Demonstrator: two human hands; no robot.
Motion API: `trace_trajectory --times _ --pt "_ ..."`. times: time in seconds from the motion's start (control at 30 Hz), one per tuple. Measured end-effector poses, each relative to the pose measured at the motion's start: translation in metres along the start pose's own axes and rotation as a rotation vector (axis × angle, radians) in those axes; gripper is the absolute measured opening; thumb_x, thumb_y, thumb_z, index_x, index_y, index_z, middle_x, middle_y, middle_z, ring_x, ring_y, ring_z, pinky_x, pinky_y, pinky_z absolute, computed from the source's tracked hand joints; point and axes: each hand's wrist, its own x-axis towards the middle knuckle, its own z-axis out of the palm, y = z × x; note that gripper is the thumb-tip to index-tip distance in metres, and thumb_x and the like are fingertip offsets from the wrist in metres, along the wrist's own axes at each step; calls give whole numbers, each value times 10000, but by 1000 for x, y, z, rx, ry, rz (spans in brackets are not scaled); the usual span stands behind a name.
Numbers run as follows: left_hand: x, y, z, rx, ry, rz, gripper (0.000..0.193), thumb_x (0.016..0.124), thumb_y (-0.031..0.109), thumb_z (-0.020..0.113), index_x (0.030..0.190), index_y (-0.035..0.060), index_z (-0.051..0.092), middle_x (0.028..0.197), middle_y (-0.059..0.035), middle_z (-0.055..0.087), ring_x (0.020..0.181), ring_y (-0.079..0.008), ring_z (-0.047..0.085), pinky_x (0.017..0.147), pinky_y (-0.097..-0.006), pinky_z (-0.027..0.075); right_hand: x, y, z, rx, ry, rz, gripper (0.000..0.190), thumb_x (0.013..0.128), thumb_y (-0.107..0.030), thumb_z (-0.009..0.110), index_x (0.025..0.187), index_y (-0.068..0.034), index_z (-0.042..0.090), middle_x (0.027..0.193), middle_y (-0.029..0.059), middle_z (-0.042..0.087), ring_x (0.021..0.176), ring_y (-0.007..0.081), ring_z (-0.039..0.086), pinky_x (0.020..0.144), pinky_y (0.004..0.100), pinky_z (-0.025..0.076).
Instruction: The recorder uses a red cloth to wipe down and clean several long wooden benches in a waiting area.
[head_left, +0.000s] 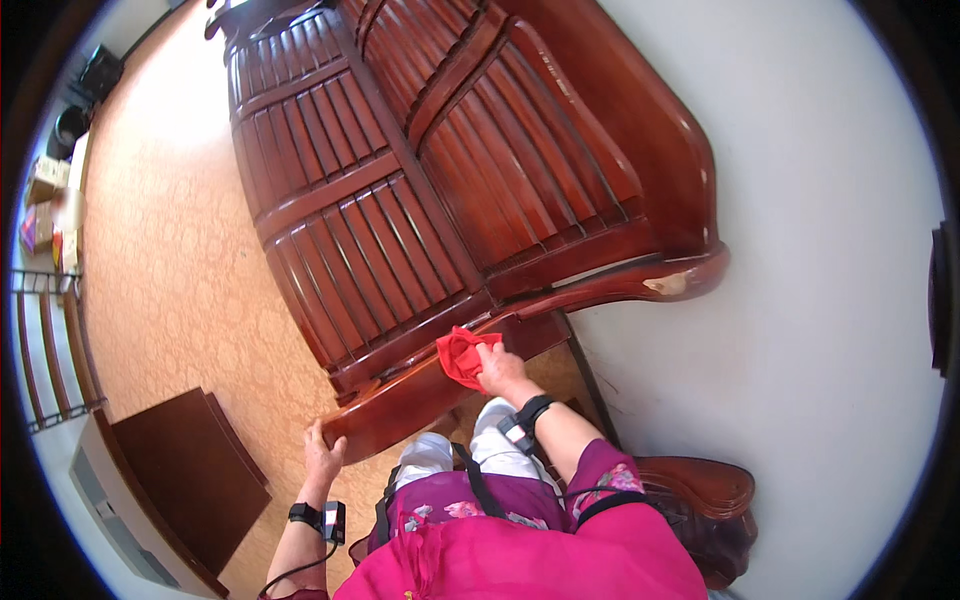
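A long, glossy red-brown wooden bench (360, 262) with a slatted seat and slatted back stands before me. My right hand (501, 369) holds a bunched red cloth (461, 358) against the bench's near end panel, close to where seat and back meet. My left hand (324, 448) rests on the front corner of that end panel (397, 409), fingers over its edge and thumb apart, with nothing held in it. A pale worn patch (666, 284) shows on the curved rail at the back's near end.
A brown wooden cabinet or table (187, 480) stands at lower left. Behind my right arm is another carved wooden seat (697, 484). A white wall (810, 300) runs along the right. Boxes (49, 214) and a rack (52, 352) line the far left, beyond the patterned floor (172, 285).
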Motion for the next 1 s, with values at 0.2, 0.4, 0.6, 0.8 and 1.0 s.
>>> trace_trajectory --times 0.2,0.4,0.6,0.8,1.0 --pt "-3 14 -20 -78 -116 -35 397 756 208 704 1092 27 593 943 -173 639 900 -285 630 776 -365 504 -8 44 -112 -535 520 -143 254 831 -218 498 1050 -140 602 1092 130 524 1047 328 493 817 467 429" --pt "-21 -36 -21 -88 -243 -256 370 811 282 668 1061 12 626 850 -160 683 779 -258 671 697 -349 529 39 98 -46 -642 608 -356 293 849 -230 459 1029 -79 635 1166 148 537 1160 334 433 990 470 329" --pt "-46 6 -30 -144 -364 -243 363 839 248 648 1120 28 584 855 -130 678 745 -170 663 668 -292 520 32 20 38 8 605 -457 251 840 -230 486 1056 -184 606 1180 86 526 1159 288 440 885 426 408" --pt "-39 19 -33 -157 -377 -170 364 840 235 656 1127 24 578 886 -124 674 751 -166 661 664 -286 519 -5 118 -5 -295 583 -345 220 840 -213 468 1007 -186 608 1174 37 504 1107 246 438 769 416 406" --pt "-35 12 -21 -130 -359 -180 331 856 217 644 1115 20 582 877 -114 677 729 -161 660 652 -286 517 -43 155 -14 33 324 182 291 775 -163 592 1064 -198 588 1143 85 512 1027 341 524 775 439 497"
